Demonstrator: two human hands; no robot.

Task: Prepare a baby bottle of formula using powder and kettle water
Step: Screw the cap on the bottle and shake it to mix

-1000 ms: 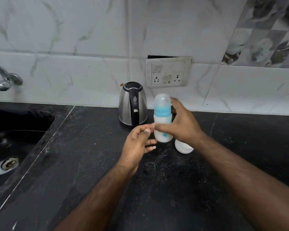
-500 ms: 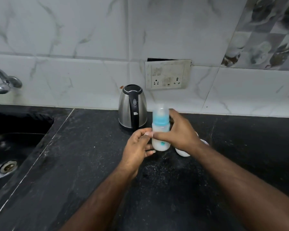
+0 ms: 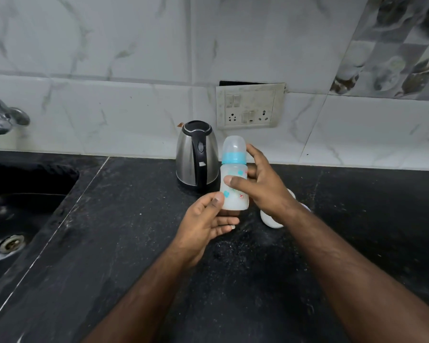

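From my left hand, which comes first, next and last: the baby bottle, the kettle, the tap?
From the left hand:
1. Baby bottle: held upright, its base by the hand's thumb.
2. Kettle: behind the bottle, on the counter by the wall.
3. Tap: far left, above the sink.

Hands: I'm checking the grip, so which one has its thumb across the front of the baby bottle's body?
The right hand: its thumb lies across the baby bottle mid-body, while the left hand supports it near the base.
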